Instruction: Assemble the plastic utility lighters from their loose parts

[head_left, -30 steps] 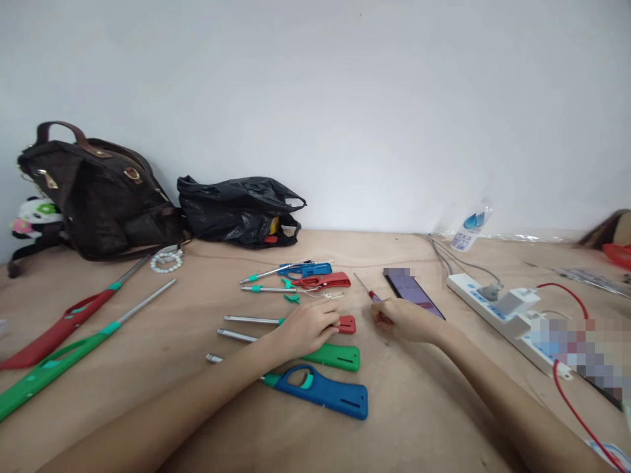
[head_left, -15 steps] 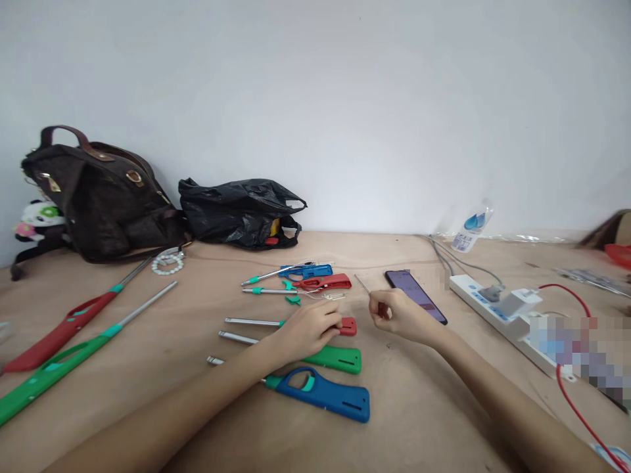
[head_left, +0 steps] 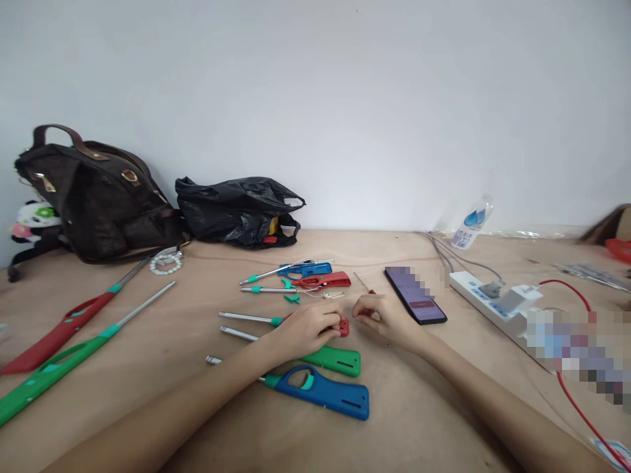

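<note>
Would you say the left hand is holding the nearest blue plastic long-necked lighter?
No, the left hand is on a red plastic lighter beyond that blue lighter.

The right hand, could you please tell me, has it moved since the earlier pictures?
Yes: the right hand has moved left, away from the phone and closer to the left hand.

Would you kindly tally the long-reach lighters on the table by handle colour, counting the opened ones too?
Red lighters: 3, one of them opened
Green lighters: 2
Blue lighters: 2, one of them opened
Total: 7
</note>
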Motion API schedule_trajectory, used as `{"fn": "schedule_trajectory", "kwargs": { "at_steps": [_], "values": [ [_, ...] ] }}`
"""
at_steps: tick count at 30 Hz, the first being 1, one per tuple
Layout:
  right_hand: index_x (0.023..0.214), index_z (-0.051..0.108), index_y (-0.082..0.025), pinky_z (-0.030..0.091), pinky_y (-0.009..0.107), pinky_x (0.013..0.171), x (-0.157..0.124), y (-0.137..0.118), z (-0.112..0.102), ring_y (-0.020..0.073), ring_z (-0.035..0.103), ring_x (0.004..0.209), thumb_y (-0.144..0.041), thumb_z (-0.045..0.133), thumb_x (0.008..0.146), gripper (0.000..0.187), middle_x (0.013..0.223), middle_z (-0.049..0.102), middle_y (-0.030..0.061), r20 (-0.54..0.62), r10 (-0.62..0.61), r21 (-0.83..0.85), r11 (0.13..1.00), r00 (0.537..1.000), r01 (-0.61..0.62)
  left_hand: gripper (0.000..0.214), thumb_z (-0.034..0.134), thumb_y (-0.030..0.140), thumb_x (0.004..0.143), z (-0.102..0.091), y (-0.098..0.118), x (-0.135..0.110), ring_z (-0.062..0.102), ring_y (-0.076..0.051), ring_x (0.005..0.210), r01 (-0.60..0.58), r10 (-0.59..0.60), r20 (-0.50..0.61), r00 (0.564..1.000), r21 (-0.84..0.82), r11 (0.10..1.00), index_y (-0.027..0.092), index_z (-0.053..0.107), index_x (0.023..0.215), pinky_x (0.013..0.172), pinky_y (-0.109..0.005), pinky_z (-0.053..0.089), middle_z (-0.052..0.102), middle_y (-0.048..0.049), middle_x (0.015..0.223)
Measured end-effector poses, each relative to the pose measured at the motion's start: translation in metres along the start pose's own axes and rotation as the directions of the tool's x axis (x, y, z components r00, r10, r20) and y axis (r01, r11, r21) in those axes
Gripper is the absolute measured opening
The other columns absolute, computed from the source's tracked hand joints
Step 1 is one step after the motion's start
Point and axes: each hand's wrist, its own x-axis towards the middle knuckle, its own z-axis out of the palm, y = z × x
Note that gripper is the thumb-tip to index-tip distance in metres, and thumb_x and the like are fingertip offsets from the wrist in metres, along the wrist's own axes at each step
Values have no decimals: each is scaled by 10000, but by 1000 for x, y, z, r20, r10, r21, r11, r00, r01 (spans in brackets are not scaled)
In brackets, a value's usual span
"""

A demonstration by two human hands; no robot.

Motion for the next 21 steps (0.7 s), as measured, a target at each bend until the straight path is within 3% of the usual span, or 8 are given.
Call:
{"fn": "schedule_trajectory", "kwargs": {
  "at_steps": [5, 10, 16, 21],
  "values": [
    [791, 639, -164, 465, 267, 722, 2, -4, 12, 155, 602, 773, -26, 528, 801, 178, 835, 648, 36, -48, -19, 28, 999, 999, 20, 98, 596, 81, 833, 3, 3, 4, 594, -165, 799, 129, -138, -54, 989, -146, 981, 146, 611, 761, 706, -251, 448, 638, -31, 846],
    [778, 640, -173, 462, 255, 697, 4, -2, 23, 152, 596, 746, 9, 555, 767, 201, 812, 644, 25, -87, -28, 77, 996, 996, 35, 179, 707, 114, 729, 5, 4, 9, 583, -167, 746, 268, -308, -92, 947, -303, 914, 163, 545, 788, 676, -253, 428, 623, 9, 799],
    [763, 629, -176, 469, 264, 690, 4, 0, 26, 165, 593, 753, 34, 542, 765, 227, 819, 626, 36, -106, -118, -11, 993, 987, 117, 221, 706, 104, 705, 3, 5, 9, 550, -161, 729, 281, -337, -95, 937, -371, 885, 170, 505, 770, 663, -249, 399, 587, 25, 778],
    [814, 646, -177, 481, 291, 733, 3, -1, 26, 193, 602, 839, -58, 545, 850, 160, 877, 631, 63, -54, -182, -135, 975, 982, 174, 226, 722, 115, 699, 5, 3, 9, 537, -160, 721, 277, -340, -88, 936, -410, 869, 169, 506, 738, 669, -253, 398, 565, 32, 750]
  ]
}}
